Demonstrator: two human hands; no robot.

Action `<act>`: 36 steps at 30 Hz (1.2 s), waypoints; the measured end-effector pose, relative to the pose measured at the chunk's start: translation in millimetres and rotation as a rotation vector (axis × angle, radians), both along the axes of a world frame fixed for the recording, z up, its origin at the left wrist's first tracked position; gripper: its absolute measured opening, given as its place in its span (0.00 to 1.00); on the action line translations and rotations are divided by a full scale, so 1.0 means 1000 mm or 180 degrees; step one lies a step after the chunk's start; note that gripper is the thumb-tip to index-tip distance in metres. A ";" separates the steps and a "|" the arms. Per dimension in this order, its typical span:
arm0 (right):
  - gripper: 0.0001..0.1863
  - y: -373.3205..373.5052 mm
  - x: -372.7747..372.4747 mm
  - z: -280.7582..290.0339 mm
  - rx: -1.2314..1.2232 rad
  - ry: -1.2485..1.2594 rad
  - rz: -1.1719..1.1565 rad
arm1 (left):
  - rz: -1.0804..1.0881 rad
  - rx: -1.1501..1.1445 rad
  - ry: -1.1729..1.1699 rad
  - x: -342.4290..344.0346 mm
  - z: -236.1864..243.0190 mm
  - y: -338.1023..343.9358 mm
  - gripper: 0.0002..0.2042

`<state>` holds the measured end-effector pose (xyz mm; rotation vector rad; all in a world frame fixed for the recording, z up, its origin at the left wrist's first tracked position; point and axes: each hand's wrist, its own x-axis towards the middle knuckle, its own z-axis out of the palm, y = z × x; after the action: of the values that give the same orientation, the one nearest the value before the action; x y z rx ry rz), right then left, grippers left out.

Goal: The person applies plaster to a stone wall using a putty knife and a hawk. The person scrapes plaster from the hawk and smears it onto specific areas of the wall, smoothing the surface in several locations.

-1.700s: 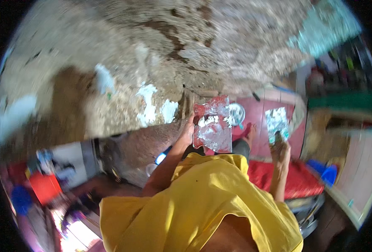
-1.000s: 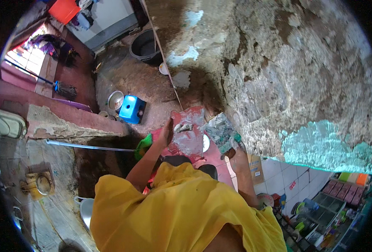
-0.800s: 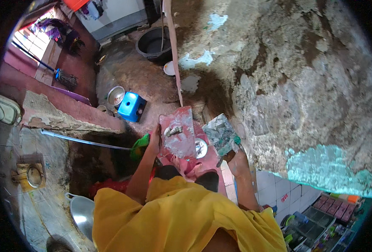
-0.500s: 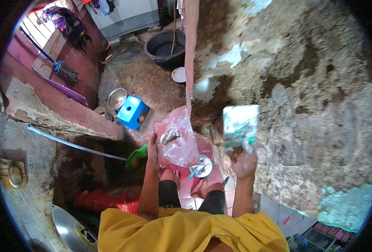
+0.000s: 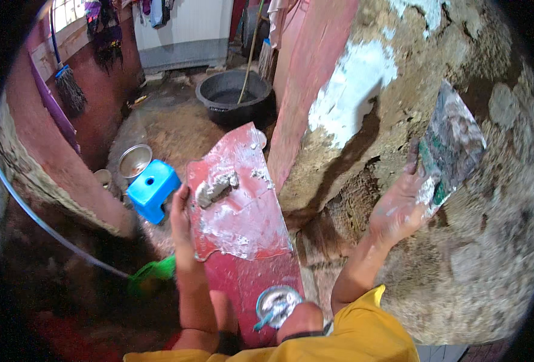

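Observation:
My left hand grips the left edge of a flat reddish-pink board, smeared white on top. A lump of grey-white plaster lies on the board's upper left part. Closed around a flat metal trowel with a green handle area, my right hand is at the rough wall on the right, with grey smears on the blade. Whether the blade touches the wall I cannot tell. White paste coats my right fingers. Below the board, a small bucket holds white paste and a blue-handled tool.
A blue plastic stool stands left of the board, beside a metal bowl. Farther off sits a large black tub with a stick in it. A green mesh item and a pale hose are at lower left.
My right hand has moved up and right with the trowel, whose blade is now tilted. The board appears larger and higher in view. The view has shifted, showing more of a white wall patch.

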<state>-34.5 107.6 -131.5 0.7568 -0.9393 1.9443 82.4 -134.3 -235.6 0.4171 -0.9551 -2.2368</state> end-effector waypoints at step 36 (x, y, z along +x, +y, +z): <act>0.21 0.024 -0.045 0.014 0.2550 0.2674 -0.2871 | -0.1040 0.0165 0.1405 -0.041 -0.051 0.006 0.15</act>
<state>-79.6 131.8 -117.0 1.1712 -1.1891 0.3431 41.0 -128.0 -286.8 -0.2264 -0.7688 -2.4991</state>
